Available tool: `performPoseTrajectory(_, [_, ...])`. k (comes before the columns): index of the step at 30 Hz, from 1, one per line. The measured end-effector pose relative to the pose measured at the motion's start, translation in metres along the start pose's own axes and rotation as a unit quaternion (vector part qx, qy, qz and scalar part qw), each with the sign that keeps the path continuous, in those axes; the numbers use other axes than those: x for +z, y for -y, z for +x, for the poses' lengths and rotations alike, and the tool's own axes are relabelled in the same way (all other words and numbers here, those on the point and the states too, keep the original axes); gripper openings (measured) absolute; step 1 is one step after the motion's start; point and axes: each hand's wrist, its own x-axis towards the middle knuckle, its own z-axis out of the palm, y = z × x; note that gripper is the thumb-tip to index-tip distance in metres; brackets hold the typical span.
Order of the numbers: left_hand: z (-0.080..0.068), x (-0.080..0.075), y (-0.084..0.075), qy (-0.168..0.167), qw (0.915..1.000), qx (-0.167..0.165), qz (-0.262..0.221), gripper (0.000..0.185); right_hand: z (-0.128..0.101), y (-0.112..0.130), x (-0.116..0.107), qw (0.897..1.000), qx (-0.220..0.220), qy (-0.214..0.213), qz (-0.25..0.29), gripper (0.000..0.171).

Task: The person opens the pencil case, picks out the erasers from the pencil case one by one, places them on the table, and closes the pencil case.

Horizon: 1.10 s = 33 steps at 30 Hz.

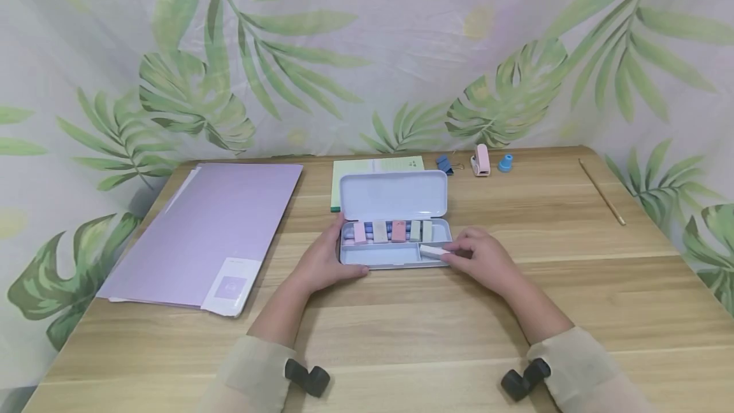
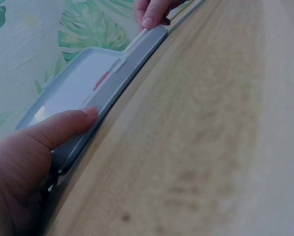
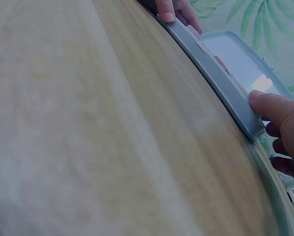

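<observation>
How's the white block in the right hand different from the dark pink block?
The white block is pinched by the right hand; the dark pink block is untouched. The white block lies roughly sideways; the dark pink block points front to back. Both look like small blocks.

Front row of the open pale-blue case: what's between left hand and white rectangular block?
Left hand to white rectangular block: pale-blue rectangular case's wall, bare front-left compartment, thin divider. Head view shows it.
</observation>
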Motion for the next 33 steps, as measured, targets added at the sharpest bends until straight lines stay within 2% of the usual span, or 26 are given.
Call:
performPoseTrajectory(4, [0.0,0.0,0.0,0.002,1.0,0.0,-0.002,0.129,-0.001,0.002,0.0,1.0,0.01,-0.019,0.008,0.022])
performPoseTrajectory(7, [0.0,0.0,0.0,0.001,1.0,0.002,-0.003,0.129,-0.003,0.004,-0.002,0.998,0.031,-0.04,0.033,0.023])
performPoseTrajectory(11, [0.0,0.0,0.001,-0.001,1.0,0.007,-0.001,0.129,-0.005,0.006,-0.007,0.993,0.056,-0.071,0.069,0.026])
performPoseTrajectory(18, [0.0,0.0,0.001,-0.002,1.0,0.003,0.0,0.128,-0.012,0.0,-0.023,0.986,0.097,-0.111,0.083,0.036])
performPoseTrajectory(23, [0.0,0.001,0.001,0.0,1.0,0.006,0.004,0.128,-0.024,-0.021,-0.04,0.979,0.108,-0.152,0.082,0.045])
performPoseTrajectory(28, [0.0,0.001,0.001,0.001,1.0,0.005,0.006,0.128,-0.039,-0.047,-0.061,0.97,0.135,-0.195,0.048,0.041])
performPoseTrajectory(33, [0.0,0.0,0.0,0.0,1.0,0.005,0.005,0.128,-0.056,-0.083,-0.085,0.945,0.205,-0.249,0.052,0.042])
